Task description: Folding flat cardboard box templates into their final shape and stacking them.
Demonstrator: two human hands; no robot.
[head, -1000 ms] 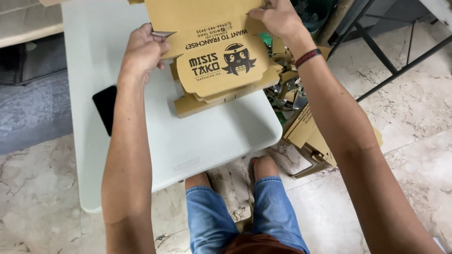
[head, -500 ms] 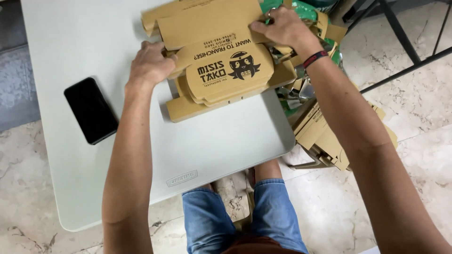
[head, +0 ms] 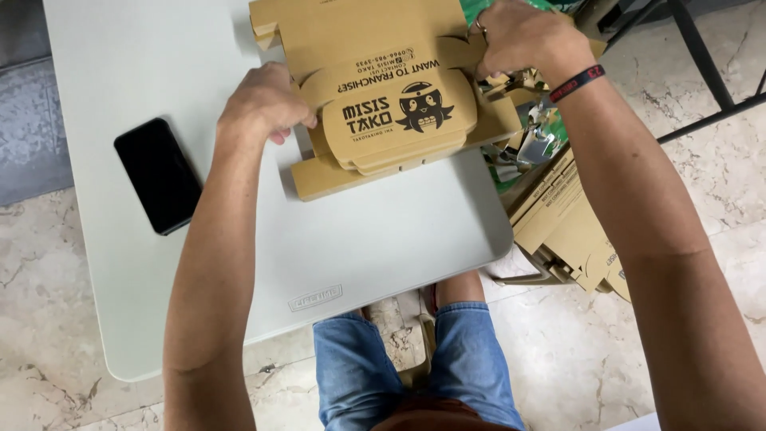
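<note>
I see one pale grey counter | one flat brown printed cardboard box on its far edge, long axis left-right | one black phone | left hand, right hand, fingers pinching box edges

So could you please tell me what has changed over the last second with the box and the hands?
The camera view shifted, bringing the black phone fully into sight. The cardboard box now lies lower on the white table, its printed flap folded toward the person. The left hand moved from the box's edge to the flap's left side. The right hand still grips the right side.
</note>
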